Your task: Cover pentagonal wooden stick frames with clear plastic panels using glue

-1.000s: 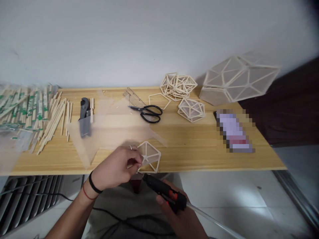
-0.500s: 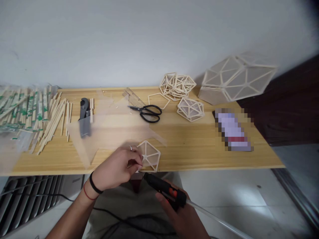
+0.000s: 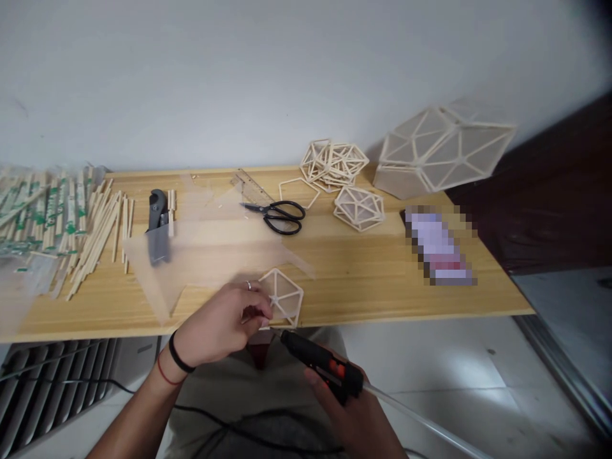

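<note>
Left hand: fingers curled, pinching the left edge of a small stick frame at the near edge of the table; ring on one finger, black and red bands on the wrist.
Stick frame: pentagon of pale sticks with spokes meeting at a centre; lies flat on the table, its near corner at the table's edge, on or just beside the clear sheet (overlap hard to judge).
Right hand: closed around a black glue gun with a red trigger; held below the table edge, nozzle aimed up and left toward the frame's near corner, close to it but apparently not touching; a clear glue stick juts from the gun's rear toward the lower right.
Clear sheet: translucent, irregular, spread across the table's left middle; covers part of the cutter.
Cutter: grey and black, left of centre, beside a short row of cut sticks.
Stick pile: loose pale sticks and green-printed wrappers, far left.
Scissors: black handles, centre back, blades pointing left; ruler just behind them.
Frame stack: several open stick frames, back centre-right; one single flat pentagon to its left; a covered frame in front.
Large shell: joined covered panels, back right corner, against the wall.
Blurred object: right side of the table, pixelated.
</note>
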{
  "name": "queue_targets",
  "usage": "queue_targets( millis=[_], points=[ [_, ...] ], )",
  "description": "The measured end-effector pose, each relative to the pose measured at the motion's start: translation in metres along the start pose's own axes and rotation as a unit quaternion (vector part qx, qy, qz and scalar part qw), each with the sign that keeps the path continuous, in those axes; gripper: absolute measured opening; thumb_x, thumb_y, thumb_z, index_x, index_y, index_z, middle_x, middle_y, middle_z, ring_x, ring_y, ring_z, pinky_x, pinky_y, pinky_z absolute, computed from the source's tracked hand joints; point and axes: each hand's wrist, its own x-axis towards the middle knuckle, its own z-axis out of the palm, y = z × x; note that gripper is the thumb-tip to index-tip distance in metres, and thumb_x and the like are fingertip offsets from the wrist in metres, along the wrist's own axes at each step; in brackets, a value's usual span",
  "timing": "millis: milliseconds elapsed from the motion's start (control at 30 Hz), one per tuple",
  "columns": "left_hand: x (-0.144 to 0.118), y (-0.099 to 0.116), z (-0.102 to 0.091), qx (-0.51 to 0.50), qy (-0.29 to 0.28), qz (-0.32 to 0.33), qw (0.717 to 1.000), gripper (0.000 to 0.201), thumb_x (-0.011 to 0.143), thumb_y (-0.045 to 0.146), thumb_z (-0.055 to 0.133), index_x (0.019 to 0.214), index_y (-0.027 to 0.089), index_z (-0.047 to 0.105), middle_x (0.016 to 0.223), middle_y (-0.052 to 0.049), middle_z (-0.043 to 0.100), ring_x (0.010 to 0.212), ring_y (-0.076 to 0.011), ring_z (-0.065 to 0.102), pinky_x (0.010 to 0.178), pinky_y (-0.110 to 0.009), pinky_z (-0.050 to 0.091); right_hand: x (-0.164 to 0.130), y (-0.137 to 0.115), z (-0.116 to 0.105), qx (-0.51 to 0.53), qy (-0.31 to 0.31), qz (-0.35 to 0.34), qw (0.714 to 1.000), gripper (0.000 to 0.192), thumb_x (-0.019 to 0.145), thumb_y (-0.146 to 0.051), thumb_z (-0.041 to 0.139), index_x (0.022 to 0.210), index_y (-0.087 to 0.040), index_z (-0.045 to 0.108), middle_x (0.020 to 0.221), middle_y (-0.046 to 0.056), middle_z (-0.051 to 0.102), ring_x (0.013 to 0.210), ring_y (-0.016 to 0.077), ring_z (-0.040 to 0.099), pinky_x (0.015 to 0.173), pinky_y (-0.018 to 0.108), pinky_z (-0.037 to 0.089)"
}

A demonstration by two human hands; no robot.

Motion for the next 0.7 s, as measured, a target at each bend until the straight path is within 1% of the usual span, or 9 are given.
queue_targets(
  millis=[133,267,367,500,600,700],
  points=[
    [-0.001,0.0,0.001,-0.001,0.001,-0.003,1.0,0.023,0.086,0.001,0.06,0.09,0.018,0.074,0.098,-0.004,0.074,0.085,-0.0175,0.066,0.076,-0.03,0.049,0.0,-0.004,-0.002,0.022,-0.018,-0.013,1.0,0.041,0.086,-0.06,0.064,0.09,-0.023,0.081,0.085,0.007,0.081,0.084,0.031,0.077,0.075,0.034,0.062],
    [-0.001,0.0,0.003,-0.005,0.004,-0.003,1.0,0.023,0.085,0.0,0.059,0.089,0.018,0.074,0.095,-0.004,0.072,0.084,-0.0167,0.065,0.074,-0.028,0.049,0.001,-0.003,-0.004,0.025,-0.014,-0.012,1.0,0.041,0.085,-0.059,0.065,0.094,-0.022,0.08,0.087,0.007,0.081,0.087,0.0306,0.076,0.079,0.034,0.062],
    [-0.002,0.002,0.004,-0.012,0.005,-0.002,1.0,0.024,0.085,-0.001,0.059,0.088,0.018,0.073,0.093,-0.003,0.07,0.082,-0.0157,0.064,0.073,-0.027,0.049,0.001,-0.003,-0.006,0.028,-0.025,-0.009,0.999,0.041,0.086,-0.059,0.064,0.091,-0.022,0.08,0.085,0.007,0.081,0.085,0.0297,0.076,0.079,0.033,0.061],
    [-0.002,0.003,0.005,-0.019,0.005,0.003,1.0,0.024,0.085,-0.001,0.059,0.088,0.019,0.073,0.091,-0.002,0.068,0.08,-0.0144,0.064,0.072,-0.025,0.049,0.002,-0.002,-0.007,0.024,-0.022,-0.005,0.999,0.042,0.086,-0.06,0.062,0.093,-0.023,0.081,0.085,0.007,0.081,0.086,0.0302,0.077,0.081,0.034,0.062],
    [-0.002,0.003,0.007,-0.006,0.01,0.009,1.0,0.024,0.086,-0.001,0.06,0.088,0.019,0.072,0.094,-0.002,0.069,0.082,-0.015,0.063,0.072,-0.026,0.049,0.0,0.005,-0.006,0.013,-0.008,0.01,1.0,0.048,0.085,-0.065,0.062,0.097,-0.023,0.081,0.087,0.007,0.082,0.09,0.0319,0.077,0.085,0.037,0.062],
    [-0.002,0.004,0.008,0.009,0.011,0.014,1.0,0.023,0.086,0.0,0.059,0.088,0.019,0.072,0.097,-0.003,0.069,0.083,-0.0156,0.063,0.073,-0.026,0.049,-0.002,0.018,-0.006,0.0,0.011,0.019,1.0,0.054,0.084,-0.069,0.061,0.098,-0.021,0.081,0.093,0.01,0.083,0.095,0.0335,0.077,0.091,0.04,0.061]
  ],
)
